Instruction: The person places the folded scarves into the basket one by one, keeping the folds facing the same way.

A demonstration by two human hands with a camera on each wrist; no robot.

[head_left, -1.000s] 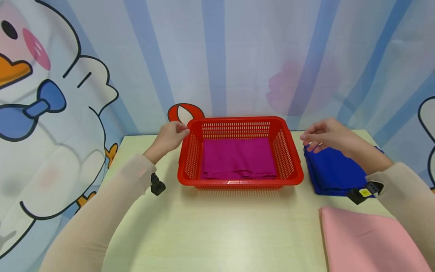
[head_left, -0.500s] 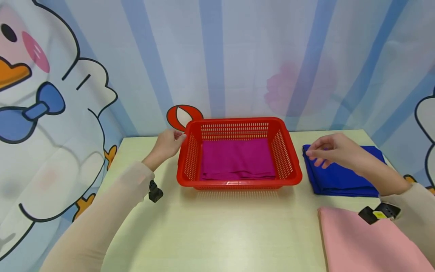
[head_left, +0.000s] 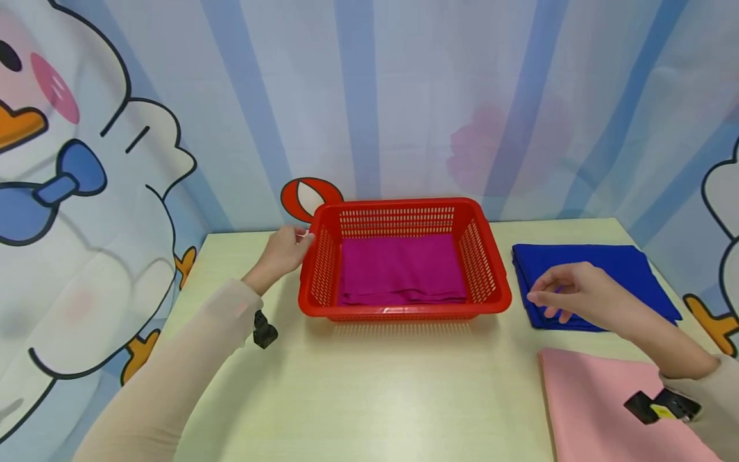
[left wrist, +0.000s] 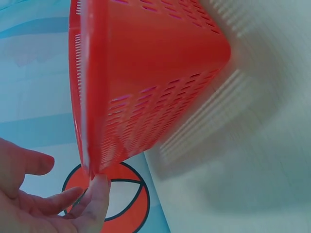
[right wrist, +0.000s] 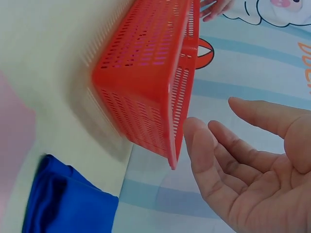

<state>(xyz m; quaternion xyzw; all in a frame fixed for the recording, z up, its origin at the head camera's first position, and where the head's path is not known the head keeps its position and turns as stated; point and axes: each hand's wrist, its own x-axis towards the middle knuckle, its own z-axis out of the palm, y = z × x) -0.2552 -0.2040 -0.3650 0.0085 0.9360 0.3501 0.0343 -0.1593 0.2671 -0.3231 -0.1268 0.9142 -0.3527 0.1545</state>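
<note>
A red plastic basket [head_left: 404,310] with slotted walls stands in the middle of the table, and a folded magenta cloth [head_left: 404,269] lies flat in it. My left hand [head_left: 287,249] is at the basket's left rim; in the left wrist view its fingertips [left wrist: 99,187] are right at the rim, with the thumb apart from it. My right hand [head_left: 577,292] hovers over a folded blue cloth [head_left: 612,256] to the basket's right. Its fingers bend loosely with nothing between them, and the right wrist view shows the palm and spread thumb.
A folded pink cloth [head_left: 600,404] lies at the front right, partly under the right sleeve [head_left: 716,398]. The pale table [head_left: 369,391] ends at a printed curtain [head_left: 404,96] behind the basket. A black camera sits on each wrist.
My right hand has drawn back toward the front, from the blue cloth's far left corner to above its front part. The left hand has dipped slightly along the rim. Basket and cloths stay put.
</note>
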